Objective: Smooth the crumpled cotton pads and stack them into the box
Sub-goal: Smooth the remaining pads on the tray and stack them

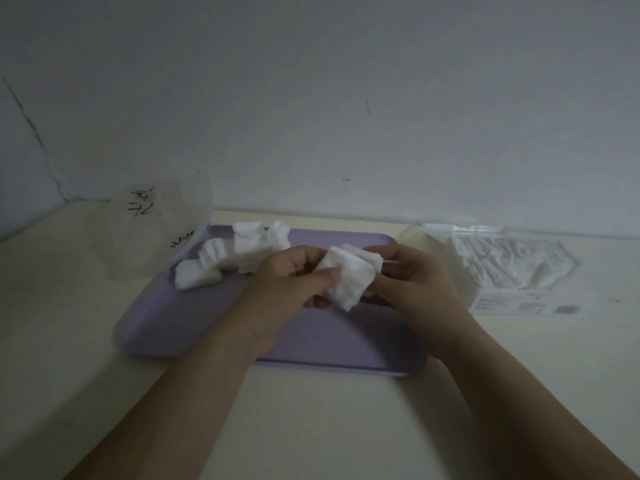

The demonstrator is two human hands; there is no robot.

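Observation:
Both hands hold white cotton pads (349, 277) above the middle of a lilac tray (332, 337). My left hand (294, 289) pinches the pads' left edge with thumb on top. My right hand (412, 285) grips their right side, fingers partly behind them. A loose row of crumpled white pads (239, 256) lies on the tray's far left part. At the right stands a clear plastic box (512, 268) with white pads visible inside and a label on its front.
A clear plastic bag (159, 230) with black writing sits at the back left, touching the tray's corner. The cream table (311, 427) meets a white wall at the back. Its left edge drops away near the tray.

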